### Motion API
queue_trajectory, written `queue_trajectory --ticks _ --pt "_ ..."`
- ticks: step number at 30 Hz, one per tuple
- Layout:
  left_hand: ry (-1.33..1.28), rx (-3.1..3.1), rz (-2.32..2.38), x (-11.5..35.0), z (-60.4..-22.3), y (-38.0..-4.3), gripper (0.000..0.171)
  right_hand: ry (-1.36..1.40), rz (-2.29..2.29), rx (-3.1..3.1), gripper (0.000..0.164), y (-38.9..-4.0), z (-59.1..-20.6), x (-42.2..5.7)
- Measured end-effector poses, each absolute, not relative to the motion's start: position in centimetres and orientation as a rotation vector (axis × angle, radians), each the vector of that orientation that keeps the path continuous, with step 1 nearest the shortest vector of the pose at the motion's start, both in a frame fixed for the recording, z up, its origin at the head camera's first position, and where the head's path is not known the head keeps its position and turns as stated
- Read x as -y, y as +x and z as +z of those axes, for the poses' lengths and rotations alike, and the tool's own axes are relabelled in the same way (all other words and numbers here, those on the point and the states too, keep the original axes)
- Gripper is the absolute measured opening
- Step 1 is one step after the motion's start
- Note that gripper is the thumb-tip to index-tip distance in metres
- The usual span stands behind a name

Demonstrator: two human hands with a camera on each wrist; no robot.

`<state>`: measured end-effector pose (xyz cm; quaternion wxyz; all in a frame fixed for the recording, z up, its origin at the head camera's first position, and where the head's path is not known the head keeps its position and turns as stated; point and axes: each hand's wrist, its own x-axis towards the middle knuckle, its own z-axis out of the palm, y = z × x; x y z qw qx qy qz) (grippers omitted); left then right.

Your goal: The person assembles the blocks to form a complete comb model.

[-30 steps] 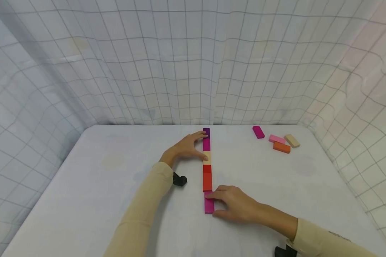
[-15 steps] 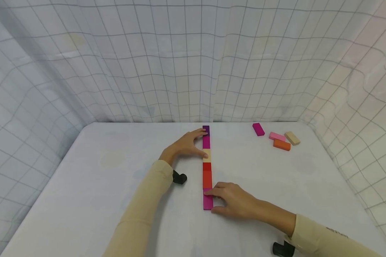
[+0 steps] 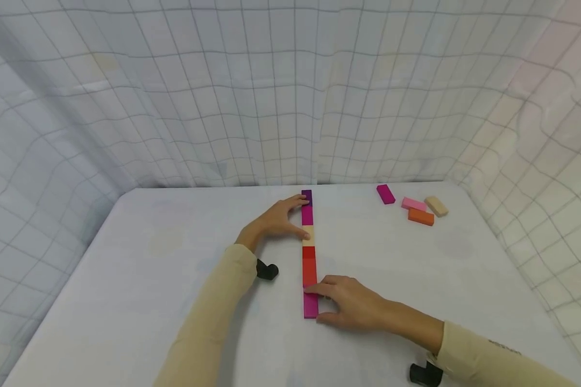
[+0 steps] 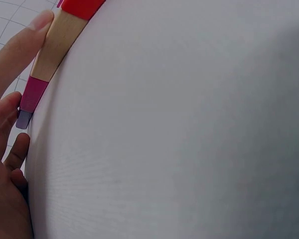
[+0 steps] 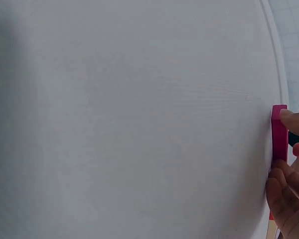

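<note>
A straight row of flat blocks runs away from me down the middle of the table: dark purple block (image 3: 306, 194) at the far end, then a magenta block (image 3: 307, 216), a beige block (image 3: 308, 242), a red block (image 3: 309, 252) and an orange-red block (image 3: 309, 272). Nearest me, another magenta block (image 3: 311, 308) touches the row's end. My right hand (image 3: 353, 303) holds this one between thumb and fingers. My left hand (image 3: 277, 219) spreads along the row, thumb on the beige block, fingertips at the dark purple one. The left wrist view shows the thumb against the beige block (image 4: 60, 45).
At the far right lie a loose magenta block (image 3: 385, 194), a pink block (image 3: 413, 204), an orange block (image 3: 420, 216) and a beige block (image 3: 436, 206). White table (image 3: 174, 312) meets a grid-patterned curtain (image 3: 222, 107) at its back and sides.
The near magenta block, held by my right hand, has moved slightly away from me and left, closing the small gap and lining up with the row. My left hand keeps its place on the row.
</note>
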<state>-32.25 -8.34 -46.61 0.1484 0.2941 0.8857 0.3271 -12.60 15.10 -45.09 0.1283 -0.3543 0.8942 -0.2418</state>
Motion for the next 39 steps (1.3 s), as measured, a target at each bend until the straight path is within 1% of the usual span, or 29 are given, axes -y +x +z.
queue_trajectory --ticks 8,15,20,25,33,39 --pt "0.831 -2.559 0.921 8.3 -46.9 -32.2 0.099 -1.038 -0.755 -2.629 0.052 -13.8 -43.9 -17.0" --pt "0.852 -2.56 0.932 8.4 -46.5 -32.4 0.099 -1.036 -0.889 -2.772 0.046 -17.4 -43.3 -21.6" --pt "0.86 -2.553 0.938 8.4 -46.4 -32.5 0.098 -0.942 -0.973 -2.92 0.041 -20.6 -43.3 -25.9" --pt "0.85 -2.542 0.949 8.4 -46.5 -32.3 0.098 -0.823 -0.987 -3.035 0.038 -22.7 -43.3 -29.4" --pt "0.856 -2.544 0.945 8.5 -46.9 -32.3 0.098 -0.655 -0.939 -3.14 0.037 -23.9 -43.2 -33.1" --pt "0.844 -2.553 0.93 8.5 -46.9 -32.3 0.098 -0.494 -0.885 -3.121 0.042 -24.4 -43.1 -35.3"
